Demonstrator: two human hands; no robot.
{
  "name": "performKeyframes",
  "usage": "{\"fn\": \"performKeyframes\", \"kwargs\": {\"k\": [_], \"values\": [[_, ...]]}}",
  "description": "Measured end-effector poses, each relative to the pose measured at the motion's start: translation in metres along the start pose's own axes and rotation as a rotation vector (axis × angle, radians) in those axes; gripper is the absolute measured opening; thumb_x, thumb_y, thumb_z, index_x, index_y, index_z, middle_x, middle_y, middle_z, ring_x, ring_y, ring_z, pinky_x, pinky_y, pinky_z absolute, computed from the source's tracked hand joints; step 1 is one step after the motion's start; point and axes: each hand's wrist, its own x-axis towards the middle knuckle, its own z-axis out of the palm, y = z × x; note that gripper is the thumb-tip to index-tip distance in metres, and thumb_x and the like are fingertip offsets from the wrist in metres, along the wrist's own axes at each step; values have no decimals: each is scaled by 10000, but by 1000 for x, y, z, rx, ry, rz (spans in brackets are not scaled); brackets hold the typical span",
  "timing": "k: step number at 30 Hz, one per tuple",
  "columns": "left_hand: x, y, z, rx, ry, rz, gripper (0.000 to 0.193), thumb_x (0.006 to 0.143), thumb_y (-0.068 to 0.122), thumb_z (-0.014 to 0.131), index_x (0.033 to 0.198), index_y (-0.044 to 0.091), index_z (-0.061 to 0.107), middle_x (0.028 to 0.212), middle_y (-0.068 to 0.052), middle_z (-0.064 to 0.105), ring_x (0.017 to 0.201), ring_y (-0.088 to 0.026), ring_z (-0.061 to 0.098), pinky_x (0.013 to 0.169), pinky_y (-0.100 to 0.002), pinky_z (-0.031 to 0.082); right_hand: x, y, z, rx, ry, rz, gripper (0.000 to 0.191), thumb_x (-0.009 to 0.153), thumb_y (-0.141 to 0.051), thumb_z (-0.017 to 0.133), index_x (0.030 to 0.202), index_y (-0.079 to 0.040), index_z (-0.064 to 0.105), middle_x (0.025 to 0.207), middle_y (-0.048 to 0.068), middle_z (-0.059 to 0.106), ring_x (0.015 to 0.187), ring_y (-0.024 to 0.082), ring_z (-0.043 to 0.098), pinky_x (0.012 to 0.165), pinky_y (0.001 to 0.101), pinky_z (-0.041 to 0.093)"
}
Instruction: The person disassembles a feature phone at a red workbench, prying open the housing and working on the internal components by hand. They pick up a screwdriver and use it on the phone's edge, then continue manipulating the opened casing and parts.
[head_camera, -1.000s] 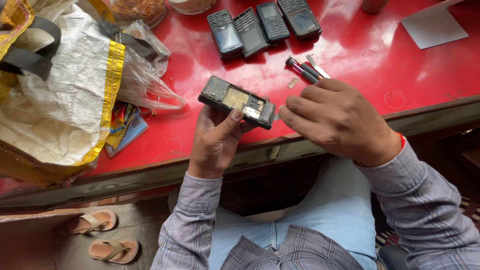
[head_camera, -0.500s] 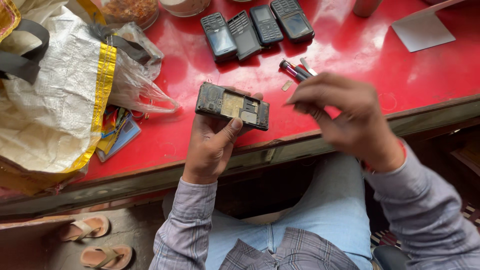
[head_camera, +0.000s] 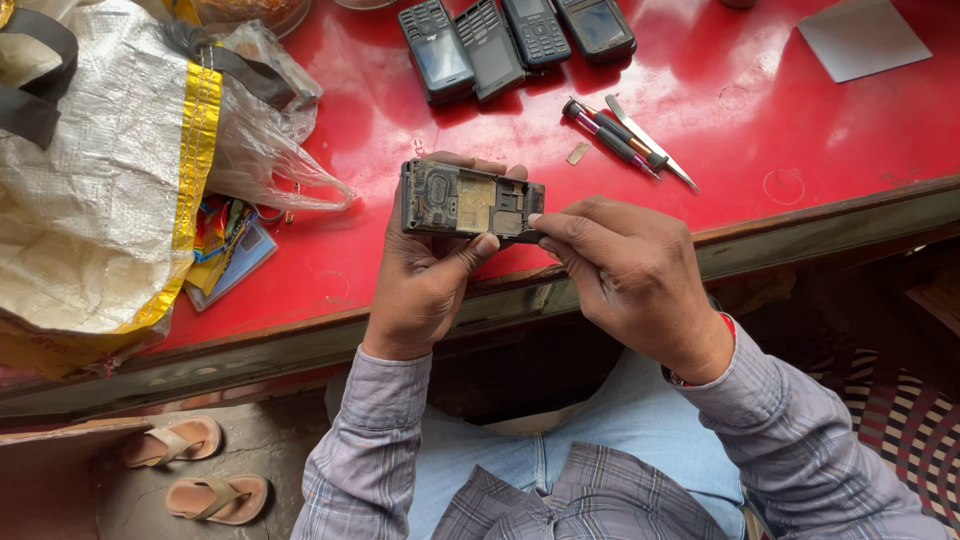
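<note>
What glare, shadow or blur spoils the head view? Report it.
Head view: soft white glare on the glossy red table; the opened phone, left hand and right hand are sharp; dim shadow under the table edge around the sandals; little blur.

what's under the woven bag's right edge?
Colourful packets stick out from under the woven bag on the red table. How far they run beneath is hidden.

A white woven sack (head_camera: 90, 190) with a yellow stripe lies left; 4 dark phones (head_camera: 520, 40) (small grey screens) lie in a row at the top.
</note>
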Motion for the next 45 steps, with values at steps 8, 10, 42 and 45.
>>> {"fn": "performKeyframes", "kwargs": {"k": [8,10,42,45], "values": [[-1,-1,-1,33,15,11,608,931,-180,677,1451,39,449,1452,-150,567,1430,-307,558,1230,-452,508,1,0,-1,30,-32,-9,238,899,42,737,1125,-27,715,976,109,707,819,264,709,668,352,543],[0,-2,0,37,15,13,610,928,-179,679,1450,39,450,1451,-150,570,1430,-307,558,1230,-452,508,1,0,-2,34,-27,-4,227,908,36,739,1124,-29,716,985,110,708,822,262,710,669,348,546],[-3,-4,-2,223,26,17,570,927,-90,782,1405,42,503,1376,-107,641,1259,-191,652,1143,-369,566,45,26,-18,170,-383,-75,143,797,93,643,895,-11,642,848,112,655,767,335,664,636,426,485],[-2,-7,0,247,67,23,619,903,-91,790,1416,62,478,1318,-91,630,1206,-181,655,1073,-356,572,42,18,-15,168,-402,-72,171,749,99,638,893,6,637,862,152,637,764,371,640,624,438,479]]}}
